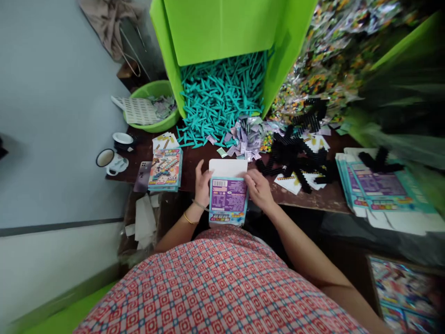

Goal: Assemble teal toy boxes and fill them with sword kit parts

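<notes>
A purple and teal printed cardboard box (228, 197) is held upright in front of my body, its white top flap raised. My left hand (202, 189) grips the left edge, index finger lifted and a bracelet on the wrist. On the opposite edge, my right hand (260, 190) holds the box near its top corner. Just beyond lie small lilac packets (245, 139) and teal plastic sticks (222, 99) spilling from a green bin. Black ridged pieces (295, 153) and printed cards (288, 183) lie to the right of my right hand.
A stack of finished-looking boxes (164, 169) stands left, beside a phone (142, 177). Farther left are a mug (111, 161) and a green basin (153, 123). Flattened boxes (378, 185) are stacked right. The green bin (225, 28) rises at the back.
</notes>
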Demonstrator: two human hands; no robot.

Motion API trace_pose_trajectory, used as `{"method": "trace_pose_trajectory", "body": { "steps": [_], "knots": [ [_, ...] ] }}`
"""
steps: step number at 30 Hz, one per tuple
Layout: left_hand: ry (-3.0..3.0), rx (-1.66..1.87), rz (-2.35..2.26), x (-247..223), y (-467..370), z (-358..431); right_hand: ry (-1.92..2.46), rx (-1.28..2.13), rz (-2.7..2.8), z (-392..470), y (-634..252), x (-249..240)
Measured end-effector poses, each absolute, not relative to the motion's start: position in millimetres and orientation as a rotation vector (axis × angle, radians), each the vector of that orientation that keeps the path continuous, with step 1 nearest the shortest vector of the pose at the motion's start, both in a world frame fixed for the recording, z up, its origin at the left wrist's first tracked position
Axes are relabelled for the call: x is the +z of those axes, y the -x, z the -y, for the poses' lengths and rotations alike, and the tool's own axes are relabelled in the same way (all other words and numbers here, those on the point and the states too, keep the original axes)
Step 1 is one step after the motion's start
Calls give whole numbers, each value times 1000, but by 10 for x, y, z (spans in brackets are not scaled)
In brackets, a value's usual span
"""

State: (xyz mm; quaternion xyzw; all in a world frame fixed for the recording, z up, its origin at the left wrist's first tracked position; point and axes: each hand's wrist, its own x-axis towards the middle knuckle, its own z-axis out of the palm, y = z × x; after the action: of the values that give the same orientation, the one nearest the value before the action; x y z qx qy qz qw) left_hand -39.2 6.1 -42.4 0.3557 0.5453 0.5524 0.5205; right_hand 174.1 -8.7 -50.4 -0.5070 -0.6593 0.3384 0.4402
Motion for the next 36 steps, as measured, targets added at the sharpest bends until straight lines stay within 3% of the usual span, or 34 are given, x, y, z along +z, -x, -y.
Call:
{"method": "trace_pose_trajectory", "body": {
  "steps": [5, 9, 13, 20, 26, 36],
  "knots": [
    [-539, 977, -988, -481, 549, -249, 1152, 957, 1747, -115, -1820, -457],
    [-476, 919, -987, -510, 612, -291, 1278, 906, 1760, -438, -1847, -370],
    [-433, 966, -1029, -486, 650, -233, 1161, 980, 1991, -480, -1766, -228],
    [-531, 1002, -1001, -425, 665, -111, 1087, 1479, 1735, -452, -1658, -266],
    [-562, 1054, -1059, -472, 594, -70, 1044, 1393, 1853, -586, -1654, -387],
    [-708, 1288, -1122, -641, 577, 150, 811, 1327, 2245, -481, -1737, -171]
  ]
}}
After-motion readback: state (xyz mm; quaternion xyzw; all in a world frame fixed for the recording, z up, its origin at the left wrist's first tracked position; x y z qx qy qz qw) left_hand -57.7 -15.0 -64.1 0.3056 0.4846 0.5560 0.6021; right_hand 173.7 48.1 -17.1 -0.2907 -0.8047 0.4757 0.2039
